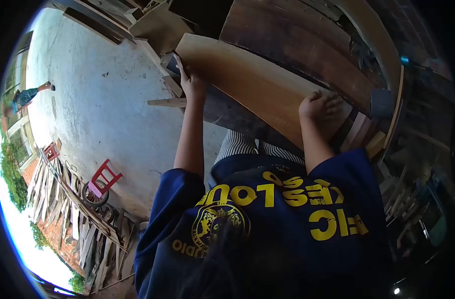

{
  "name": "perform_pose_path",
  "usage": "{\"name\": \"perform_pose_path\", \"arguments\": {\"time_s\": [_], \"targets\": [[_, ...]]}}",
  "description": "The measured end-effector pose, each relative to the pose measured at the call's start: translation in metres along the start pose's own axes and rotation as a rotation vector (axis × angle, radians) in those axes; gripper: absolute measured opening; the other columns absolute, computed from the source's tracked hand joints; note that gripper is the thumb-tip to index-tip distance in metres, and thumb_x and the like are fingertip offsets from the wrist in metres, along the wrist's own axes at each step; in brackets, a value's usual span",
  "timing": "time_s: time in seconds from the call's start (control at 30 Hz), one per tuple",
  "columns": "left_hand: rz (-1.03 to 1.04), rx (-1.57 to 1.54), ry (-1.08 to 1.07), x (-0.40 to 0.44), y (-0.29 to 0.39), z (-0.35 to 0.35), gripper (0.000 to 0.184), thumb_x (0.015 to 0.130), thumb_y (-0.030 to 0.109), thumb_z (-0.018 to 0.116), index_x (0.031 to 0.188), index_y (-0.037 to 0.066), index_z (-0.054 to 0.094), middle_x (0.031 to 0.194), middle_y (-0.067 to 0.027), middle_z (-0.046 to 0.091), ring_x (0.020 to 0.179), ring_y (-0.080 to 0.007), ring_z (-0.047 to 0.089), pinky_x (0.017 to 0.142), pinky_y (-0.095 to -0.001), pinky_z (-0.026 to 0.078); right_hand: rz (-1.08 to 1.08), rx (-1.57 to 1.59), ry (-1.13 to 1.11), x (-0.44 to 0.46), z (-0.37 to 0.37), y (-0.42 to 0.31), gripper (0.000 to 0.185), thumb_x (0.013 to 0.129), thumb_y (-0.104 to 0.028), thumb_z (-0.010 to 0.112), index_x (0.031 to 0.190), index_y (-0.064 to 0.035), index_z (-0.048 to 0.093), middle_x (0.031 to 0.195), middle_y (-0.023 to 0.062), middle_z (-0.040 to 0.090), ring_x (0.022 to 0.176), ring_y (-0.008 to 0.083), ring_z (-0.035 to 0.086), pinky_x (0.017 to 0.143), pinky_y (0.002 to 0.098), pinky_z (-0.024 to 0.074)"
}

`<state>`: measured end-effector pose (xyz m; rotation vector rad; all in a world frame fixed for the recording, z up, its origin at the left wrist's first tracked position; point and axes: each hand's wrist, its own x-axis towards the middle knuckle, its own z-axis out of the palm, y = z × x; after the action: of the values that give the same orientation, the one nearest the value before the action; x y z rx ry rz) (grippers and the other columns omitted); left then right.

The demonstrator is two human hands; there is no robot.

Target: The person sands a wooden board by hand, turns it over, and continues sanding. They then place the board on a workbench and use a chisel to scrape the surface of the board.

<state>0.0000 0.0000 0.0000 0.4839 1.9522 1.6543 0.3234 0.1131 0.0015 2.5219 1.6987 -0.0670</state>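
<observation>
A long, light-brown wooden board [257, 84] lies slanted in front of me, with darker scorched-looking shading along its far side. My left hand [191, 83] is at the board's left end, closed around its edge, with one finger stretched along the side; part of the grip is hidden. Toward the right end, my right hand [323, 105] rests on the board's face with its fingers spread. Beneath the board is a dark plank [232, 112]. A wider dark reddish-brown board [292, 45] lies just beyond it.
Scrap wood pieces [157, 25] crowd the far side, and a dark block [382, 103] sits at right. On the concrete floor [103, 94] to the left are a red plastic stool [104, 178], a wheel [94, 194] and stacked wood strips [78, 209]. Another person [25, 98] is far left.
</observation>
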Motion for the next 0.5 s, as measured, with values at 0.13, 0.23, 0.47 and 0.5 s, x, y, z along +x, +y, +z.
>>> {"name": "perform_pose_path", "arguments": {"time_s": [0.13, 0.23, 0.47, 0.5], "targets": [[-0.048, -0.006, -0.042, -0.016, -0.001, 0.005, 0.056, 0.097, 0.02, 0.044, 0.144, 0.002, 0.022, 0.137, -0.0175, 0.04, 0.12, -0.019, 0.04, 0.102, -0.029, 0.028, -0.007, 0.024, 0.039, -0.004, -0.001, 0.006, 0.072, 0.091, -0.043, 0.031, 0.146, -0.0011, 0.01, 0.151, 0.0258, 0.005, 0.138, 0.0459, 0.004, 0.11, 0.0571, 0.0012], [-0.07, -0.028, 0.02, 0.016, -0.003, -0.005, 0.049, 0.097, 0.022, 0.042, 0.138, -0.002, 0.031, 0.123, -0.018, 0.051, 0.104, -0.022, 0.051, 0.09, -0.0332, 0.041, -0.013, 0.049, 0.061, -0.002, 0.003, 0.002, 0.072, 0.091, -0.042, 0.032, 0.146, -0.0009, 0.012, 0.151, 0.0262, 0.006, 0.138, 0.0465, 0.005, 0.11, 0.0573, 0.0016], [-0.181, 0.164, 0.268, 0.055, 0.045, -0.008, 0.041, 0.099, 0.032, 0.039, 0.11, -0.006, 0.05, 0.096, -0.0107, 0.058, 0.081, -0.0183, 0.055, 0.072, -0.0303, 0.044, -0.017, 0.038, 0.081, -0.002, 0.004, 0.004, 0.072, 0.09, -0.042, 0.032, 0.146, -0.0006, 0.013, 0.15, 0.0266, 0.007, 0.138, 0.0469, 0.005, 0.11, 0.0577, 0.0014], [-0.054, 0.162, 0.251, 0.052, 0.03, -0.009, 0.038, 0.099, 0.03, 0.039, 0.109, -0.005, 0.05, 0.093, -0.0098, 0.057, 0.081, -0.0179, 0.054, 0.073, -0.0306, 0.044, -0.009, 0.033, 0.084, -0.002, 0.004, 0.004, 0.072, 0.09, -0.042, 0.032, 0.146, -0.0006, 0.013, 0.15, 0.0266, 0.007, 0.138, 0.0469, 0.005, 0.11, 0.0577, 0.0014]]}}
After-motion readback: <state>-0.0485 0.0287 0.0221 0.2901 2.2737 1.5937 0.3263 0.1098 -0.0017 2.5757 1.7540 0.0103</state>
